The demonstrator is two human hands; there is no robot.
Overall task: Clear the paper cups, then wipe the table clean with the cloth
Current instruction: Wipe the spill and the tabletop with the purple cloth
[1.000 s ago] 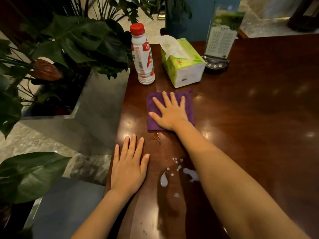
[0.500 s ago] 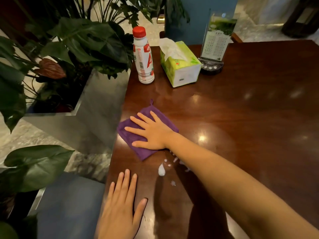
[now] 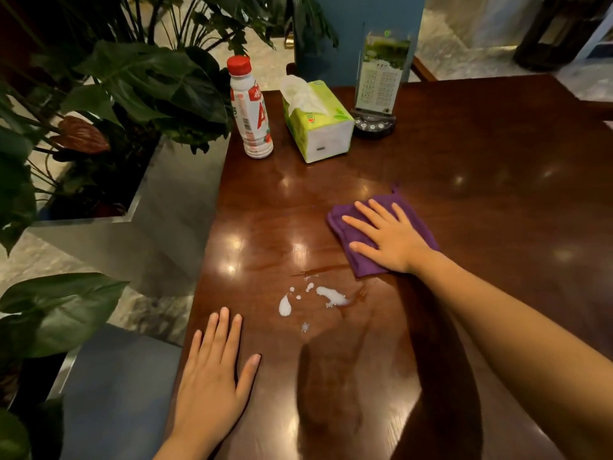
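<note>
A purple cloth (image 3: 420,218) lies flat on the dark wooden table (image 3: 497,167), right of centre. My right hand (image 3: 388,239) presses down on it with the fingers spread, pointing left. White spilled drops (image 3: 328,296) sit on the wood just below and left of the cloth, with a thin wet streak above them. My left hand (image 3: 214,376) rests flat on the table near its front left edge, holding nothing. No paper cups are in view.
At the back of the table stand a white bottle (image 3: 250,111) with a red cap, a green tissue box (image 3: 316,122) and an upright menu stand (image 3: 378,84). A steel planter (image 3: 159,207) with large-leaved plants borders the table's left edge.
My right hand has slid the cloth from the left part of the table to the right of centre. My left hand has stayed flat near the front edge.
</note>
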